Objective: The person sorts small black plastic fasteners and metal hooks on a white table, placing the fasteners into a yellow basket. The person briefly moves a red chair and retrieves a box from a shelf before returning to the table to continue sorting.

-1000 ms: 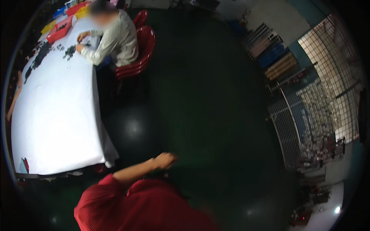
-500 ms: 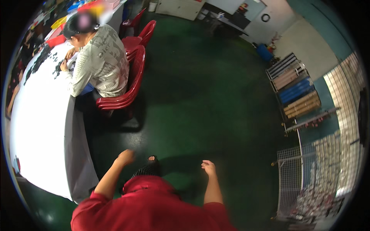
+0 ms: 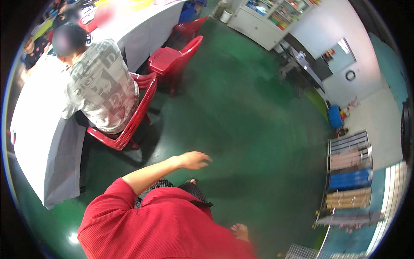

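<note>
Head view: my left grip is loosely spread, empty; right grip, I cannot tell; better avoid left-side chair.

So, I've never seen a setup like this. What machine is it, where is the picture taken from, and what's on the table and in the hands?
There is no machine arm here: a person in a red top works with bare hands. A wide camera on that person's head looks down, so straight edges bend near the rim. The left hand is in the air over the green floor, fingers outstretched, holding nothing that I can see. The right hand is low in the picture and partly hidden; I can't make out anything in it. To the left, a co-worker sits at a white-covered table. At its far end is a red container; smaller items there are unclear.
</note>
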Demonstrator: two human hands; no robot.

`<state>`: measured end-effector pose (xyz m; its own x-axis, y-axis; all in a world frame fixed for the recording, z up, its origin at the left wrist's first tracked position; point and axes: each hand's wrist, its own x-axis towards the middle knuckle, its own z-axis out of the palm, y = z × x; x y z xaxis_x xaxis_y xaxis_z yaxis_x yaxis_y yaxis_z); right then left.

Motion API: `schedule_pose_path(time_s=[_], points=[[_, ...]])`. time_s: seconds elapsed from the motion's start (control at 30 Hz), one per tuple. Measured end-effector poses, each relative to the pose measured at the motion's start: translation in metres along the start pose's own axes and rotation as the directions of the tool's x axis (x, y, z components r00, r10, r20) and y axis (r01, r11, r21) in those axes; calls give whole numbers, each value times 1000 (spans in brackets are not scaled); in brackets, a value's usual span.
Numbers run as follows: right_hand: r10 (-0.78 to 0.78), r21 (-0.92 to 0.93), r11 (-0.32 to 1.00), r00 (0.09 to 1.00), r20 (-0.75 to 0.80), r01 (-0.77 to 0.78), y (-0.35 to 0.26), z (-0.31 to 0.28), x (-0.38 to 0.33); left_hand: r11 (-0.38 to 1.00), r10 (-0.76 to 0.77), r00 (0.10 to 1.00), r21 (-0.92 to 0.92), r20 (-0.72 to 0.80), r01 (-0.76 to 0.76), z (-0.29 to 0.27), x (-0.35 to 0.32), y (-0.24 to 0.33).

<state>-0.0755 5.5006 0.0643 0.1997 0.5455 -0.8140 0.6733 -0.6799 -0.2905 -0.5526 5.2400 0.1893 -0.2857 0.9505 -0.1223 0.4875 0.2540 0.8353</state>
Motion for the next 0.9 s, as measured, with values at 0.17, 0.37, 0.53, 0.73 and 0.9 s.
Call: schedule_pose_path(time_s=[0.17, 0.37, 0.53, 0.73, 0.9], points=[[-206, -154, 967, 978, 5, 205, -269, 17, 47, 864, -502, 821, -204, -271, 460, -69, 10, -65], [-579, -41, 803, 795, 181, 594, -571, 148, 77, 692, -697, 580, -605, -421, 394, -123, 80, -132], [-385, -419, 723, 824, 416, 550, -701, 264, 37, 722, -634, 586, -658, -504, 215, -242, 270, -147], [-327, -271, 826, 813, 482, 494, -799, 284, 89, 987, -65, 780, -157, -623, -43, -395, 461, -141], [-251, -163, 902, 791, 557, 401, -918, 299, 240, 989, -148, 758, -81, -635, 125, -486, 534, -215]])
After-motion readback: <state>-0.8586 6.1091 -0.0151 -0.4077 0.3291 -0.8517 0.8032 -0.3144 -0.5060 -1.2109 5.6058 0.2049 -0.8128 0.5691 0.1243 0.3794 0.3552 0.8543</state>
